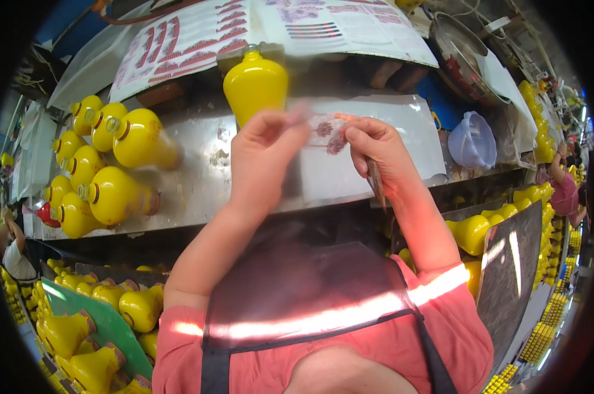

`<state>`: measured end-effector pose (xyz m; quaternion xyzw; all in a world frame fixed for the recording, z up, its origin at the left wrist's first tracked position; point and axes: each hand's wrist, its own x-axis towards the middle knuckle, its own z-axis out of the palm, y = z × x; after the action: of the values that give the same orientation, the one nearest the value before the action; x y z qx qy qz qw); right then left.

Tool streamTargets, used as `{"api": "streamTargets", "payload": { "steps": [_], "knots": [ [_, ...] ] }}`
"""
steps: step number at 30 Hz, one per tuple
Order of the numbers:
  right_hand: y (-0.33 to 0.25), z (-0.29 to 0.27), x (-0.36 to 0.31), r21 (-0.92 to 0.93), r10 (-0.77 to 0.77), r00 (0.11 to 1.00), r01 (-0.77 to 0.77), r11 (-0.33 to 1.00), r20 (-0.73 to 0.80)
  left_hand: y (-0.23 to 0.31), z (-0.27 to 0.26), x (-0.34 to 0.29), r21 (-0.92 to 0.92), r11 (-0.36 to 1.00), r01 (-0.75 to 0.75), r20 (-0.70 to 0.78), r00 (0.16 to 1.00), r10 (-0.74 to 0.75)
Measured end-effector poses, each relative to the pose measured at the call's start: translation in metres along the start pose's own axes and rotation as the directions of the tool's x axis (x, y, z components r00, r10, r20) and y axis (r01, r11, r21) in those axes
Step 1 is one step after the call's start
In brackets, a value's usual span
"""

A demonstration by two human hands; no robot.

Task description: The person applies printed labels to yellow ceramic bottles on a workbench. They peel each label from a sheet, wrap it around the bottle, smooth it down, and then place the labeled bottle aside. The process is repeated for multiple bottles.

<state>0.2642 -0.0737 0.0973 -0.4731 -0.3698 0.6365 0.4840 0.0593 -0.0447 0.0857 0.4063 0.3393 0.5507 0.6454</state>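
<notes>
- A metal table [205, 197] spans the view, its bare top stained in places.
- Large white printed sheets [192, 46] lie along the far side, bearing rows of reddish-purple patterns.
- A cluster of glossy yellow vases [116, 197] lies toward the table's left end, several with their glassy necks turned left.
- A white sheet of paper [382, 151] lies flat on the table, under and to the right of the hands.
- A single yellow vase [254, 82] sits just beyond the left hand, its narrow neck pointing away from the person.
- A lavender bucket [464, 144] stands to the right, beyond the paper's edge.
- The left hand [267, 144] has its thumb and fingers drawn together at the film's left side; blur hides whether it grips it.
- The right hand [382, 151] pinches the film's right side between thumb and forefinger, with a tool tucked within the same hand.
- The clear film [324, 131], with dark floral prints, is held up between both hands, above the paper.
- The slim dark tool [376, 184] tapers downward from the right palm, toward the person.
</notes>
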Motion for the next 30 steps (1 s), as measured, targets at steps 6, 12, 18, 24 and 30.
{"api": "streamTargets", "payload": {
  "steps": [6, 12, 18, 24, 30],
  "knots": [
    [-0.061, -0.01, 0.024, -0.372, -0.255, 0.962, 0.203, 0.906, -0.095, -0.006, -0.015, 0.008, 0.286, 0.957, -0.056, 0.001, 0.998, 0.058],
    [-0.152, -0.146, 0.062, -0.732, -0.304, 0.912, 0.006, 0.681, -0.275, -0.012, -0.061, 0.048, 0.774, 0.444, -0.45, 0.128, 0.799, 0.587],
    [-0.236, -0.422, 0.107, -0.56, -0.349, 0.668, -0.123, 0.82, -0.657, -0.031, -0.069, 0.056, 0.101, 0.995, -0.022, 0.028, 0.999, 0.02],
    [-0.225, -0.567, 0.133, -0.618, -0.015, 0.776, -0.49, 0.615, -0.63, -0.026, -0.075, 0.061, 0.002, 0.989, 0.145, -0.005, 0.989, -0.145],
    [-0.245, -0.59, 0.164, -0.823, -0.164, 0.808, -0.539, 0.179, -0.565, -0.025, -0.079, 0.062, 0.0, 0.982, 0.19, 0.012, 0.982, -0.19]
  ]
}}
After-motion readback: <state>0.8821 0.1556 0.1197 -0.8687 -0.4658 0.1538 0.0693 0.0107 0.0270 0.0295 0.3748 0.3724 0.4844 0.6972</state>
